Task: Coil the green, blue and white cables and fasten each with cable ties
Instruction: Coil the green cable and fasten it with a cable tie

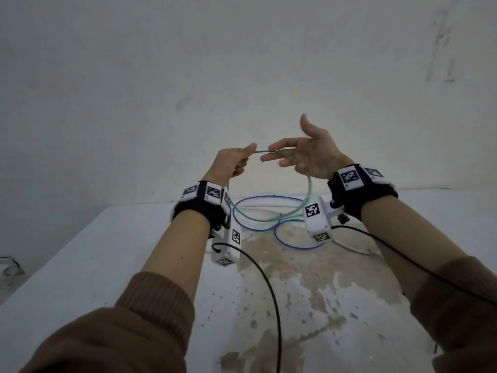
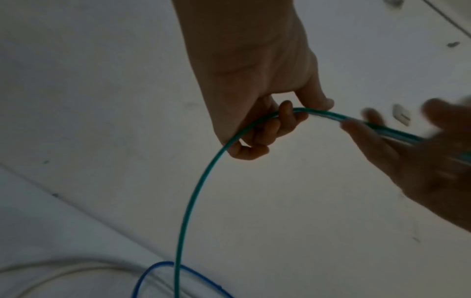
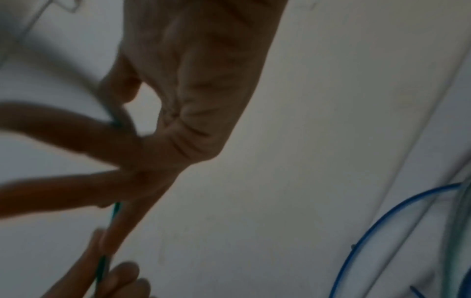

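My left hand [image 1: 248, 153] pinches the thin green cable [image 1: 309, 188] between thumb and forefinger, above the table. The cable runs right across the spread, straight fingers of my right hand [image 1: 293, 156], then hangs in a loop down to the table. In the left wrist view the left hand [image 2: 293, 115] grips the green cable [image 2: 193, 191] at the top of its arc. In the blurred right wrist view the green cable [image 3: 116, 209] passes between the right hand's fingers [image 3: 76, 189]. The blue cable [image 1: 293, 244] and the white cable [image 1: 269, 203] lie in loops on the table. I see no cable ties.
The white table [image 1: 107, 251] has a stained, worn patch at its middle and ends at a bare wall close behind the cables. Black wires [image 1: 271, 292] from the wrist cameras trail across the table toward me. The table's left edge drops off near a small object [image 1: 10, 267].
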